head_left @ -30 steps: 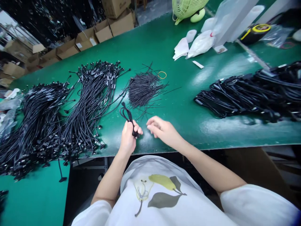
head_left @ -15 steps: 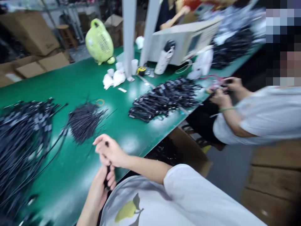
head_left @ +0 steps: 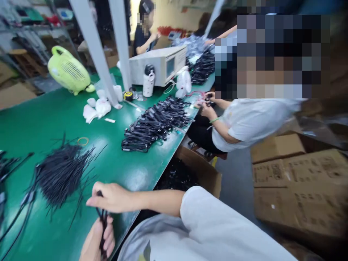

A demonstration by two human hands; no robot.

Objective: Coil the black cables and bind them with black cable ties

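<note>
My left hand (head_left: pixel 94 237) is closed around a folded bundle of black cable (head_left: pixel 103 219) at the table's front edge. Just above it, my right hand (head_left: pixel 115 197) has its fingers closed on the bundle's upper end. Whether a thin tie is also between those fingers is hidden. A heap of thin black ties (head_left: pixel 61 175) lies on the green table (head_left: pixel 130 170) beyond my hands, with a few strands scattered toward me. A yellow rubber band (head_left: pixel 83 141) lies behind the heap. Loose black cables (head_left: pixel 23 219) run along the left edge of view.
Bundled black cables (head_left: pixel 156 123) form a long pile farther right. Behind stand a light-green fan-like appliance (head_left: pixel 71 70), a white bottle (head_left: pixel 148 83) and a boxed instrument (head_left: pixel 154 59). A co-worker (head_left: pixel 255 121) sits at right, handling something small. Cardboard boxes (head_left: pixel 299 177) are stacked on the floor.
The view has swung right, so the table things sit farther left and more boxes show. My hands are slightly farther apart, baring more of the cable bundle between them.
</note>
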